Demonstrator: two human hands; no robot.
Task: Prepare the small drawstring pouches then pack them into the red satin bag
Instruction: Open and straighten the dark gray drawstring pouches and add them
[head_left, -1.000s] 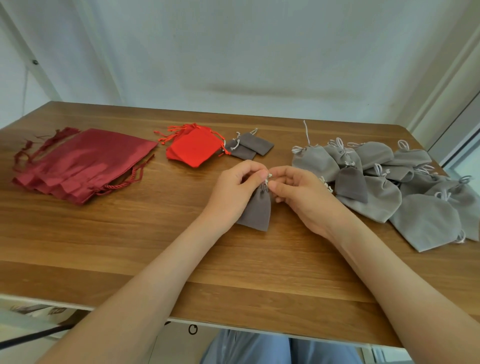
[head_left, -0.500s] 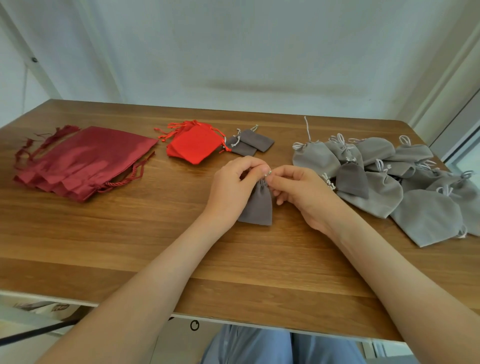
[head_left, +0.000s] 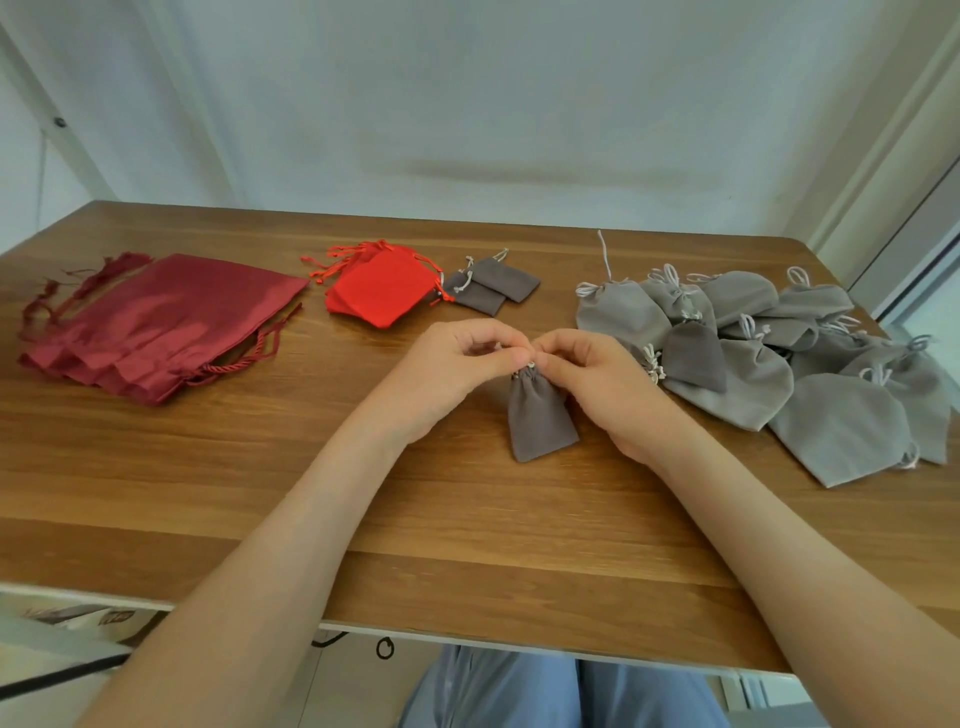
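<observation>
Pinching neck of pouch (head_left: 540, 415) with left grip (head_left: 457, 364) and right grip (head_left: 597, 379), both closed on it, fingertips meeting just above the gathers. Trailing straight below the grip, lying on bench (head_left: 467, 545). Looks cinched at the neck. Cannot tell if knotted, with cord mostly under fingertips. Well left of the grip and farther back: red bag (head_left: 156, 322), flat, mouth not opened. Back-left of the grip: red pouches (head_left: 384, 288), with grey pair (head_left: 491, 286) just behind the grip. Just beside the grip on the right: heap (head_left: 753, 353).

Risks, as judged:
- Uneven pull on cord, giving lopsided gathers or cord sliding out one side.
- Thin cord and tiny pinch, so likely slip and neck reopening.
- Right wrist beside heap, so chance of dragging a loose one along, or mixing done with undone.
- Long carry left to red bag, and needing a free grip to open it first.
</observation>
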